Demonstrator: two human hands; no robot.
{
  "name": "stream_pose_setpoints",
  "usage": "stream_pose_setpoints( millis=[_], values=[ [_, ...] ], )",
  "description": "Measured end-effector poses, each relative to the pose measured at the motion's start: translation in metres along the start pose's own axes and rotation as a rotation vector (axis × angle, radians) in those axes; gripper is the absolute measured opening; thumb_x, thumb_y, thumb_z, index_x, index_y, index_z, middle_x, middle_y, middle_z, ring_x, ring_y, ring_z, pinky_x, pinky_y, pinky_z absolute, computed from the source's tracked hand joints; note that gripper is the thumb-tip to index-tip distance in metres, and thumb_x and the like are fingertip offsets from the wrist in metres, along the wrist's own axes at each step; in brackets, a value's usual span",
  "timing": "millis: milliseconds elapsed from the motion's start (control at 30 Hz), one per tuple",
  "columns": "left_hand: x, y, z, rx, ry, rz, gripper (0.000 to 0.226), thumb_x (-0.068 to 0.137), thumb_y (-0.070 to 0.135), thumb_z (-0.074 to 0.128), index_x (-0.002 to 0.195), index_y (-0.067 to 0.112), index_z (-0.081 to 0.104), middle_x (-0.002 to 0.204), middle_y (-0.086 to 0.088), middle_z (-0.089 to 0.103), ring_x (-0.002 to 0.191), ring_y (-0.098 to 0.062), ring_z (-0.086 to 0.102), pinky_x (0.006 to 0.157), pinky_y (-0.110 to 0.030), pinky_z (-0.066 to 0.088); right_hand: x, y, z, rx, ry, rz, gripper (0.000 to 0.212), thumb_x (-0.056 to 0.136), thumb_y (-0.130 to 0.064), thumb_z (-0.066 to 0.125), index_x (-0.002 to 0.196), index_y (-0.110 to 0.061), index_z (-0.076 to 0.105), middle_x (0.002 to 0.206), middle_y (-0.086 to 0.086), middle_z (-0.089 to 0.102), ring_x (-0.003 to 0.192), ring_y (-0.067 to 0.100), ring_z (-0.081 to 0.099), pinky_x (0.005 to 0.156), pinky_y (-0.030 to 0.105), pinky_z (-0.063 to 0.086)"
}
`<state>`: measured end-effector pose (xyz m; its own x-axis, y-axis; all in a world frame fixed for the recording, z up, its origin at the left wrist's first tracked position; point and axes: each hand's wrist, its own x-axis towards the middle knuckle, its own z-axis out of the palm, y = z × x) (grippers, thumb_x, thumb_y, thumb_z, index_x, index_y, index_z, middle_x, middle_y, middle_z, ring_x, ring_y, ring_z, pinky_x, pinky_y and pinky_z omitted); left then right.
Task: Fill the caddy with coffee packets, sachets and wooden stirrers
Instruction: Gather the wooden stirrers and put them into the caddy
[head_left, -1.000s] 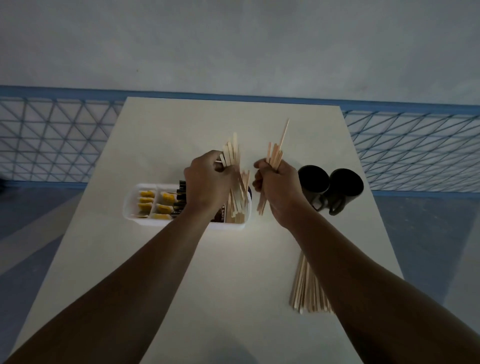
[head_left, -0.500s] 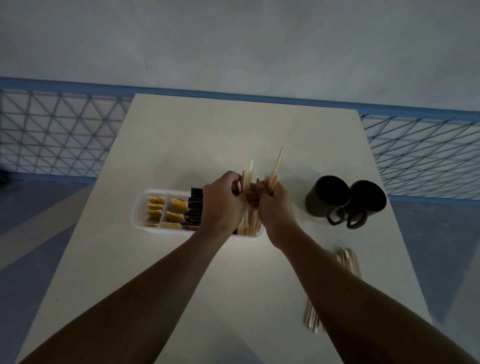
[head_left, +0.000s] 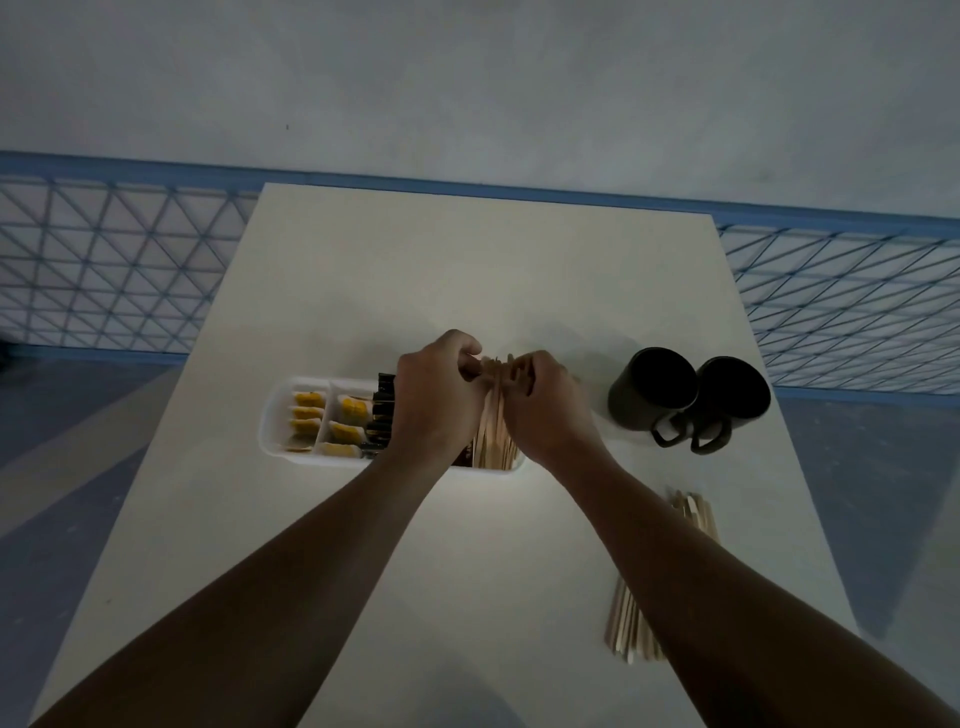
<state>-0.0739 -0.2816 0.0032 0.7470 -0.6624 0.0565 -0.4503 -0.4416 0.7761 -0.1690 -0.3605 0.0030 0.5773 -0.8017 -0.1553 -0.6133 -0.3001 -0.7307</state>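
We see the white table with the white caddy across its middle, yellow sachets in its left cells, dark coffee packets mid, two black mugs right. Spare wooden stirrers lie near-right, long axis toward us, under the right forearm, so we judge the right hand nearer for the next batch. Left hand and right hand are both closed round the upright stirrer bundle in the caddy's right end.
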Motion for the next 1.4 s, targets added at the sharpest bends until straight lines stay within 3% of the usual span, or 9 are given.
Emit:
stream_pose_setpoints(
  millis=[100, 267, 400, 533, 767, 933, 1067, 1267, 1400],
  values=[
    [0.003, 0.002, -0.003, 0.035, -0.01, 0.004, 0.03, 0.083, 0.013, 0.076, 0.113, 0.013, 0.07, 0.099, 0.0, 0.074, 0.082, -0.008, 0.067, 0.071, -0.001, 0.041, 0.001, 0.005, 0.0, -0.095, 0.046, -0.039, 0.012, 0.092, -0.011, 0.054, 0.096, -0.005, 0.064, 0.086, 0.008, 0.065, 0.077, 0.024, 0.06, 0.061, 0.032, 0.048],
    [0.007, 0.005, -0.002, 0.123, -0.103, 0.035, 0.039, 0.088, 0.014, 0.071, 0.127, 0.017, 0.066, 0.122, -0.004, 0.069, 0.11, -0.02, 0.066, 0.097, -0.032, 0.051, 0.001, 0.015, -0.002, -0.048, 0.111, -0.045, 0.02, 0.09, -0.007, 0.061, 0.11, -0.008, 0.061, 0.092, 0.006, 0.066, 0.079, 0.02, 0.062, 0.058, 0.022, 0.042],
    [0.011, 0.003, 0.002, 0.159, -0.099, 0.027, 0.025, 0.09, 0.018, 0.068, 0.114, 0.021, 0.074, 0.112, -0.002, 0.074, 0.1, -0.018, 0.069, 0.089, -0.034, 0.055, 0.002, 0.014, -0.004, 0.021, 0.132, -0.036, 0.019, 0.087, -0.003, 0.063, 0.104, -0.01, 0.059, 0.086, 0.001, 0.066, 0.075, 0.015, 0.062, 0.056, 0.015, 0.043],
    [0.015, 0.0, 0.006, 0.165, -0.097, -0.007, 0.02, 0.087, 0.015, 0.07, 0.101, 0.026, 0.078, 0.098, 0.004, 0.076, 0.087, -0.016, 0.07, 0.079, -0.037, 0.059, 0.004, 0.019, -0.003, -0.073, 0.085, -0.058, 0.012, 0.085, -0.003, 0.061, 0.091, -0.009, 0.069, 0.08, 0.002, 0.068, 0.074, 0.018, 0.062, 0.06, 0.025, 0.047],
    [0.011, 0.005, 0.002, 0.141, -0.019, 0.013, 0.024, 0.084, 0.019, 0.076, 0.108, 0.02, 0.073, 0.099, 0.006, 0.073, 0.089, -0.01, 0.067, 0.072, -0.022, 0.049, 0.001, 0.023, -0.01, -0.067, 0.099, -0.04, 0.004, 0.088, -0.008, 0.066, 0.09, -0.01, 0.07, 0.081, 0.002, 0.067, 0.077, 0.019, 0.062, 0.068, 0.033, 0.053],
    [0.006, 0.019, -0.001, 0.101, -0.034, 0.044, 0.009, 0.085, 0.022, 0.073, 0.094, 0.019, 0.074, 0.083, 0.008, 0.072, 0.073, -0.004, 0.063, 0.06, -0.009, 0.04, -0.001, 0.03, -0.017, -0.003, 0.097, -0.015, 0.002, 0.087, -0.011, 0.07, 0.087, -0.012, 0.069, 0.08, 0.003, 0.068, 0.072, 0.024, 0.067, 0.067, 0.042, 0.06],
    [0.0, 0.027, -0.002, 0.059, -0.153, 0.036, 0.007, 0.088, 0.022, 0.068, 0.086, 0.021, 0.074, 0.079, 0.011, 0.07, 0.072, -0.002, 0.064, 0.062, -0.008, 0.043, -0.007, 0.035, -0.024, 0.03, 0.048, 0.015, 0.003, 0.086, -0.009, 0.069, 0.087, -0.011, 0.07, 0.078, 0.005, 0.07, 0.07, 0.025, 0.068, 0.067, 0.044, 0.061],
    [-0.074, 0.071, 0.068, 0.038, -0.493, 0.034, 0.006, 0.088, 0.016, 0.067, 0.084, 0.017, 0.071, 0.074, 0.0, 0.071, 0.063, -0.018, 0.07, 0.062, -0.039, 0.061, -0.071, 0.134, -0.081, -0.022, 0.065, 0.14, 0.005, 0.086, -0.018, 0.072, 0.09, -0.016, 0.073, 0.083, 0.0, 0.071, 0.075, 0.02, 0.07, 0.074, 0.042, 0.06],
    [-0.081, 0.061, 0.08, 0.152, -0.554, -0.029, 0.013, 0.088, 0.025, 0.069, 0.094, 0.014, 0.071, 0.086, -0.003, 0.072, 0.074, -0.018, 0.069, 0.07, -0.032, 0.059, -0.078, 0.142, -0.089, -0.092, 0.05, 0.172, 0.009, 0.088, -0.021, 0.071, 0.097, -0.018, 0.073, 0.09, -0.004, 0.07, 0.083, 0.013, 0.065, 0.069, 0.022, 0.05]
  ],
)
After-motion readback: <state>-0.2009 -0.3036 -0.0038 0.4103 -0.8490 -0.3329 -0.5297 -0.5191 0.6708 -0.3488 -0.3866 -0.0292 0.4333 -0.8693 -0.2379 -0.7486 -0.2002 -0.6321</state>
